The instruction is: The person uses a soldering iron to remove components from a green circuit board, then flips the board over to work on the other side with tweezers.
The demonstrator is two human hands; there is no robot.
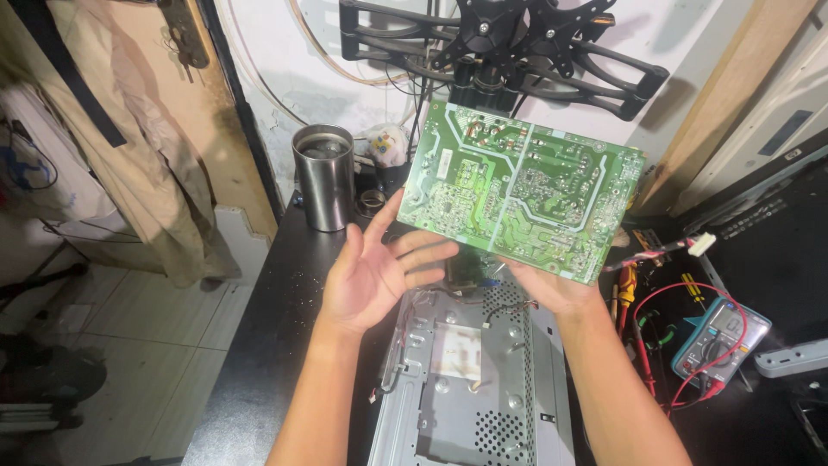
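The right hand point(552, 289) gripped the green circuit board point(522, 194) from below, at its lower edge, fingers hidden behind it, holding it up in the air above the grey metal chassis point(483, 388) on the black workbench point(267, 345). The left hand point(375, 272) was released, palm up and fingers spread, at about 9 o'clock from the board's lower left corner, just beside it and perhaps grazing the edge; contact could not be told. The board showed its solder side to the camera, its long axis running from 10 o'clock down to 4 o'clock, tilted slightly clockwise, its top edge close under the black monitor arm point(500, 39). The risk, as I judged it, was that a one-handed pinch at one edge left the far corner unsupported, so the board might swing or slip and strike the chassis, or its upper edge might knock the arm. The steel cup point(324, 177) stood at 9 o'clock, well apart, and the multimeter point(720, 336) with its red leads lay at 4 o'clock, where a dropped board could snag the wires
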